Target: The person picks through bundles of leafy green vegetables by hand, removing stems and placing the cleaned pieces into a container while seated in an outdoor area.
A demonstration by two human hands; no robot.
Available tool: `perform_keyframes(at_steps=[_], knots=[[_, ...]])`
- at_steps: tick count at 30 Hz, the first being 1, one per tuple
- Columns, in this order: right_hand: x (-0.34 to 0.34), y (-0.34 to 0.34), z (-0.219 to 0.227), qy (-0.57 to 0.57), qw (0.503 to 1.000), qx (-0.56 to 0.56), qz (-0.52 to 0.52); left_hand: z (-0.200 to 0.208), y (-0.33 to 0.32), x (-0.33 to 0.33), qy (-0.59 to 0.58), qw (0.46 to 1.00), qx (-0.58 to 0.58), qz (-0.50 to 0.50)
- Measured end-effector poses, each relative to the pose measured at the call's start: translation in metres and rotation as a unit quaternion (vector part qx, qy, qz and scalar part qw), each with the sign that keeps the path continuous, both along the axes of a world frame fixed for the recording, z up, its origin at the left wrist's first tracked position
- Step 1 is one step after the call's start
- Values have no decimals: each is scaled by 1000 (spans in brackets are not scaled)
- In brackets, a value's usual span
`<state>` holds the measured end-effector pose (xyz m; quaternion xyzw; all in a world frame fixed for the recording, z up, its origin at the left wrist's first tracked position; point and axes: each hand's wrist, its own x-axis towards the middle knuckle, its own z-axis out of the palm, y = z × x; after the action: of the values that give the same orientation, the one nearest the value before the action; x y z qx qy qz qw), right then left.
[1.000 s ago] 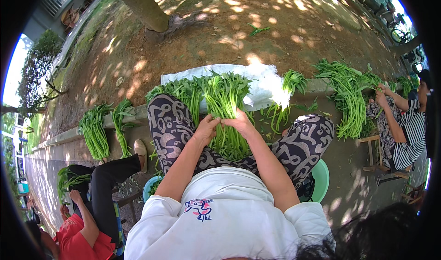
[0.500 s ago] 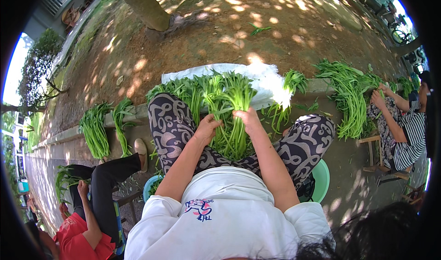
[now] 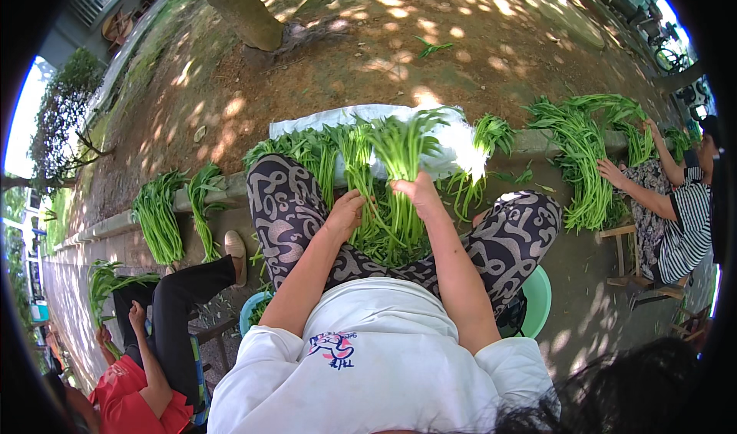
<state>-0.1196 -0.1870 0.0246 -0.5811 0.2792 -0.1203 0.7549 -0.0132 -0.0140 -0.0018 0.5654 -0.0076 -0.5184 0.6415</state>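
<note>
My right hand (image 3: 418, 194) is wrapped round a thick bunch of long-stemmed leafy greens (image 3: 401, 146), like water spinach. Its leaves point away from me and its pale stems hang between my knees. Just to the left, my left hand (image 3: 345, 213) is closed at the stems of a slimmer bunch (image 3: 357, 154); its fingertips are partly hidden. More leafy greens (image 3: 295, 148) lie beyond my left knee, on a white sheet (image 3: 338, 117) along the kerb. Loose cut stems and leaves (image 3: 384, 246) lie below my hands, between my thighs.
A green basin (image 3: 540, 303) stands by my right thigh, a blue one (image 3: 249, 309) by my left. Piles of greens (image 3: 157, 217) rest along the kerb (image 3: 115, 225). One person (image 3: 142, 388) sits at left, another (image 3: 687, 234) at right on a wooden chair, both handling greens. A tree trunk (image 3: 238, 8) rises ahead.
The bunch in my right hand has shifted slightly right and its leaves have swung rightward. My left hand has barely moved. The person at right has spread their hands apart among the greens.
</note>
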Motion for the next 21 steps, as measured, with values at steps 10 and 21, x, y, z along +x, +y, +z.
perform_keyframes(at_steps=[10,21], knots=[[10,34,-21,-2,994,-3,112,0,-1,-3,-18,1000,1,16],[8,25,-18,-64,997,25,19,-7,-1,-1,4,999,-11,51]])
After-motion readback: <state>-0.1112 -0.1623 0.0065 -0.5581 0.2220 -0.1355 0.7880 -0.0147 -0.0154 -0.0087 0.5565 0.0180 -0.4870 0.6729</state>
